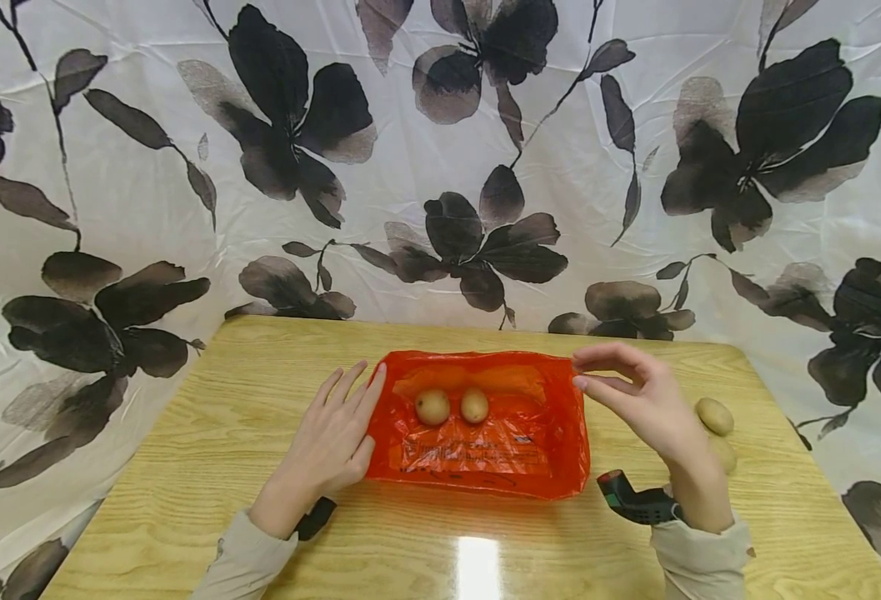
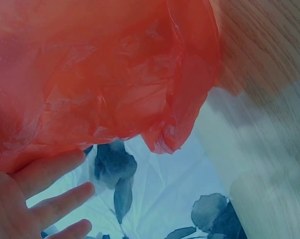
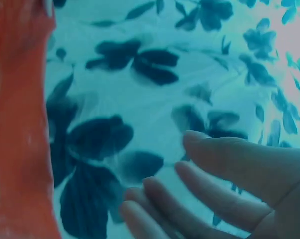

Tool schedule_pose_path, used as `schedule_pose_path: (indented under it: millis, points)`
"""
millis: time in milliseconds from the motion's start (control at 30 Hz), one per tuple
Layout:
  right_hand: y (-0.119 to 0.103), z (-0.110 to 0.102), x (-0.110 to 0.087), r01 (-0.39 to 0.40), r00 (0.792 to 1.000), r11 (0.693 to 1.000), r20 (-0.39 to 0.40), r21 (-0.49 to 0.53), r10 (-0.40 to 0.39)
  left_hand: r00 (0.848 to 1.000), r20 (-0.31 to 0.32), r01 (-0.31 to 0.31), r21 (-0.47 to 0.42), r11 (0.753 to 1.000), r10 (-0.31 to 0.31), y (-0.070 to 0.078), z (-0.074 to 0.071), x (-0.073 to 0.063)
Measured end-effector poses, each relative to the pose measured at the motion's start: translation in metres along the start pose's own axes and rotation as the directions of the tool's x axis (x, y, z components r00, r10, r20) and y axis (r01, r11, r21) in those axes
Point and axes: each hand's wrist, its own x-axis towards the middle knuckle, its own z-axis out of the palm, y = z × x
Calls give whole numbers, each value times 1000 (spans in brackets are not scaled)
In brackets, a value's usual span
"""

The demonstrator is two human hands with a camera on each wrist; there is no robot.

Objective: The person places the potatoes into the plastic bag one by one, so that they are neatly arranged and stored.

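At nine o'clock of the red bag, the left hand lies with fingers straight and slightly spread against its side, the grip pinching nothing; pressing harder could fold the thin wall inward. The bag sits mid-worktop, mouth upward, with two inner potatoes toward eleven o'clock of its middle; being round, they could roll if one end is tugged. At two o'clock, the right hand keeps thumb and fingers apart near the corner, nothing pinched between them, so a hasty grab at the slack rim could miss or tear it. The black wrist device, at four o'clock, might snag the film. At three o'clock, the loose potatoes could be knocked by the right wrist.

For moving, nine and six o'clock offer most room; the far edge, at twelve, runs near the bag, and the right edge near the loose potatoes.
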Motion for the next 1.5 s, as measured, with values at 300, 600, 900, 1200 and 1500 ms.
schedule_pose_path:
  millis: [300, 600, 900, 1200, 1500]
  points:
    - [19, -30, 1, 84, 976, 996, -204, 32, -76, 1000, 3, 0, 8, 1000, 0, 0, 0, -1]
    - [51, -64, -9, 196, 920, 972, -368, 134, -135, 1000, 9, -7, 9, 1000, 7, 0, 0, -2]
    - [81, -92, -23, 112, 856, 969, -517, 219, 18, 1000, 14, -3, 0, 1000, 3, -1, 0, -2]
    - [119, -116, -40, -28, 843, 952, -505, 304, 186, 1000, 22, 1, 9, 1000, -1, 0, -1, -2]
    - [145, -128, -54, -346, 788, 894, -429, 286, 442, 1000, 27, 7, 3, 1000, -7, 0, -1, -1]
